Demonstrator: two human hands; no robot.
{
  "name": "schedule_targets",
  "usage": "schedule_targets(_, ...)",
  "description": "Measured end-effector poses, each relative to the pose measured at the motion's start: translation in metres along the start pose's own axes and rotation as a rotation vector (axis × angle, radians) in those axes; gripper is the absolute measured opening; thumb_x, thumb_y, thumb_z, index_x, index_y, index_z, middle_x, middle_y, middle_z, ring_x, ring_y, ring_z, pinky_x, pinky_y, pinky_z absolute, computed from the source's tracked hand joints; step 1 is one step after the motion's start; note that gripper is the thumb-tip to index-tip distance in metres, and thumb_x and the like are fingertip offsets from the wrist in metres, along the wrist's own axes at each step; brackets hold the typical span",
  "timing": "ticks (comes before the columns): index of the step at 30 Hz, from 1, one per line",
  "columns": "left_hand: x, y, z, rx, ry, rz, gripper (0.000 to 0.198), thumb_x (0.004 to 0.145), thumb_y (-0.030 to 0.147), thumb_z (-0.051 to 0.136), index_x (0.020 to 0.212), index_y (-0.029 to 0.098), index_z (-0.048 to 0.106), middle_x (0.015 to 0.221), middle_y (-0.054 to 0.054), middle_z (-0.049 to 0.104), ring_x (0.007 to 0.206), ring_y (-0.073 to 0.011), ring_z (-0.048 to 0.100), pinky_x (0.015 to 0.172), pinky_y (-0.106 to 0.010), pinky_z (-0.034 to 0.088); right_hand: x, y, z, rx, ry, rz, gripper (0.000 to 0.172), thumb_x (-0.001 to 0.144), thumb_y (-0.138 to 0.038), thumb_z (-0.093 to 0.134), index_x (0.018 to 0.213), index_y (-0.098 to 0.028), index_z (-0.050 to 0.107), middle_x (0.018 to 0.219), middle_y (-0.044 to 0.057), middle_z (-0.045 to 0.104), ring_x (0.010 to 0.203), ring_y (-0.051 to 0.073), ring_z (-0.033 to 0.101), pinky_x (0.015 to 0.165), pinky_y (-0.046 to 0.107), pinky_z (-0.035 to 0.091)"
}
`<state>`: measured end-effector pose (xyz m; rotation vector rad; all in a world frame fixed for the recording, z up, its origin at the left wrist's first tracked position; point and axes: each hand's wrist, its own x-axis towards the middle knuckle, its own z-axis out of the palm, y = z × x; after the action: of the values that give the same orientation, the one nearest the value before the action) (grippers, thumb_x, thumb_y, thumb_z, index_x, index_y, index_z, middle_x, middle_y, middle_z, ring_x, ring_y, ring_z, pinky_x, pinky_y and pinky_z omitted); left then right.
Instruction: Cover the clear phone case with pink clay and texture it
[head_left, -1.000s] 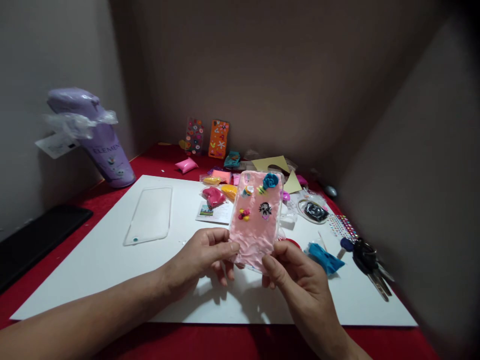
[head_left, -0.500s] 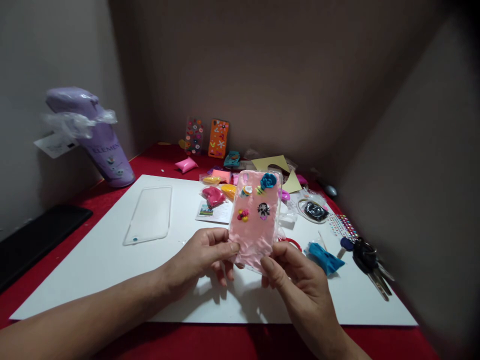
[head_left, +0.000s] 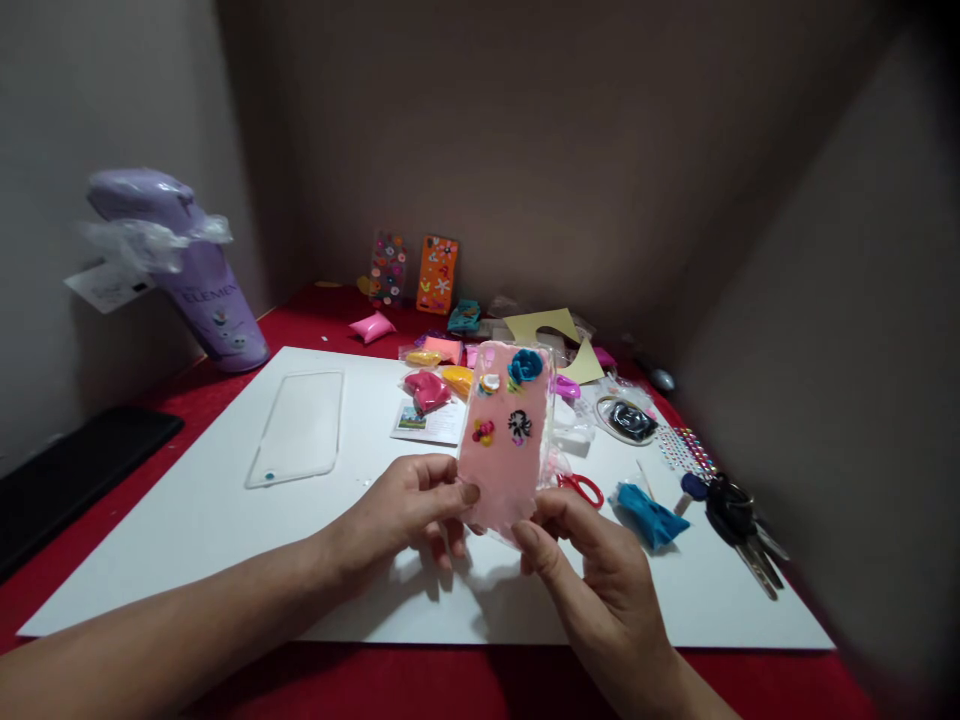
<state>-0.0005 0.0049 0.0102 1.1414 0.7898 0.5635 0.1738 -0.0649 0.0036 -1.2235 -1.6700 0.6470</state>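
Observation:
I hold a pink decorated phone case [head_left: 502, 450] upright above the white board [head_left: 187, 520], its lower end pinched between both hands. My left hand [head_left: 405, 510] grips the case's lower left edge with thumb and fingers. My right hand [head_left: 592, 570] grips its lower right corner. The case carries a blue flower, a black and white flower and small coloured charms near its top. A clear empty phone case [head_left: 298, 428] lies flat on the board to the left.
A purple bottle [head_left: 191, 275] stands at the left. Clay packets [head_left: 429, 390], red scissors [head_left: 581, 488], a blue clay lump [head_left: 649, 515], keys [head_left: 739, 525], sticker gems [head_left: 686, 450] and two decorated cases [head_left: 416, 272] against the wall crowd the back and right. A black slab [head_left: 67, 470] lies far left.
The pink case has turned and shifted slightly left, showing a narrower face. Both hands keep their hold; the red scissors behind it have come into view.

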Motion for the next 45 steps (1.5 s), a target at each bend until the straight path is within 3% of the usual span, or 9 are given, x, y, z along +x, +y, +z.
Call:
schedule_targets(25, 0.002, -0.001, -0.003, 0.092, 0.008, -0.042, 0.020, 0.080, 0.031, 0.055, 0.083, 0.012, 0.057, 0.058, -0.002, 0.059, 0.051, -0.0120, 0.055, 0.047, -0.022, 0.042, -0.002, 0.003, 0.000, -0.174, -0.097, -0.181, 0.005, 0.086, -0.014, 0.048, 0.086, -0.019, 0.050, 0.068, -0.002, 0.047, 0.059, 0.011, 0.044, 0.054, 0.025, 0.034)
schedule_targets(32, 0.004, -0.003, -0.003, 0.043, -0.006, -0.030, 0.018, 0.078, 0.030, 0.058, 0.083, 0.013, 0.057, 0.065, -0.003, 0.060, 0.053, -0.0121, 0.055, 0.047, -0.022, 0.043, -0.002, 0.006, 0.002, -0.242, -0.121, -0.254, 0.009, 0.085, -0.010, 0.047, 0.084, -0.019, 0.048, 0.071, 0.000, 0.050, 0.062, 0.012, 0.045, 0.056, 0.025, 0.032)
schedule_targets(37, 0.005, -0.002, -0.004, -0.015, -0.007, -0.023, 0.014, 0.077, 0.026, 0.059, 0.081, 0.013, 0.058, 0.067, -0.003, 0.060, 0.051, -0.0109, 0.055, 0.046, -0.022, 0.044, -0.001, 0.002, 0.001, -0.181, -0.137, -0.145, 0.007, 0.086, -0.015, 0.047, 0.081, -0.019, 0.050, 0.068, -0.001, 0.049, 0.059, 0.012, 0.045, 0.055, 0.025, 0.033)
schedule_targets(45, 0.002, 0.000, -0.002, -0.021, 0.010, -0.005, 0.022, 0.076, 0.033, 0.063, 0.080, 0.012, 0.058, 0.064, -0.001, 0.056, 0.052, -0.0114, 0.056, 0.044, -0.021, 0.046, 0.009, 0.009, -0.001, 0.290, -0.085, 0.292, 0.026, 0.087, -0.037, 0.051, 0.070, -0.018, 0.047, 0.061, -0.004, 0.047, 0.054, 0.010, 0.047, 0.051, 0.022, 0.037)
